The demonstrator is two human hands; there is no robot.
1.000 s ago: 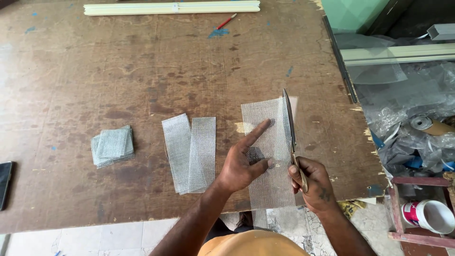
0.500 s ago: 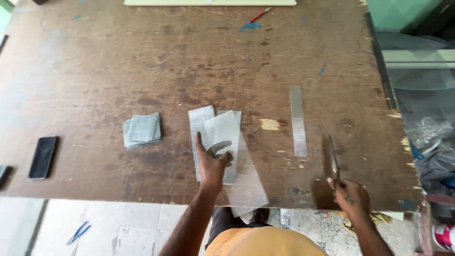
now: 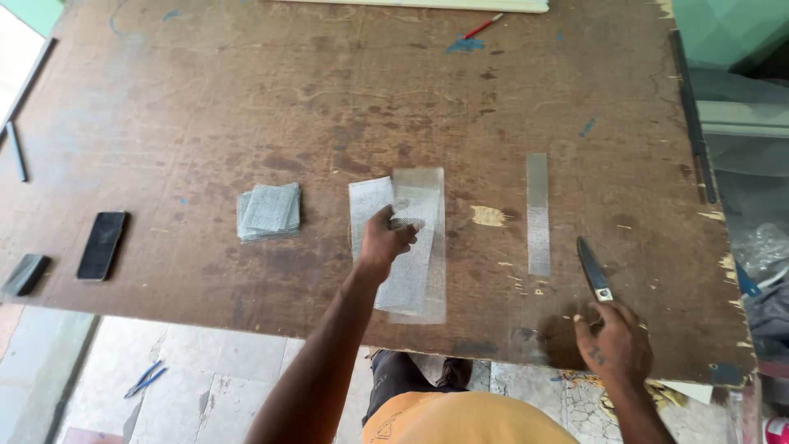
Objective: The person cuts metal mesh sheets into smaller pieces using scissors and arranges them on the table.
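My left hand [image 3: 385,240] pinches a long strip of grey wire mesh [image 3: 417,247] and holds it on top of other mesh strips [image 3: 366,205] lying on the brown wooden table [image 3: 329,99]. My right hand [image 3: 616,344] rests near the table's front edge at the right and grips the handle of dark scissors [image 3: 592,268], whose closed blades point away from me. A narrow mesh strip [image 3: 537,214] lies flat between the two hands, touched by neither.
A stack of small mesh squares [image 3: 269,211] sits left of the strips. A black phone [image 3: 102,244] and a dark case [image 3: 25,274] lie at the table's left. A red pen [image 3: 481,27] lies at the far edge. Blue pliers [image 3: 144,380] are on the floor.
My left hand has carried a mesh piece left and set it on the strips. My right hand drew the scissors back to the front right edge, leaving a narrow cut strip behind.
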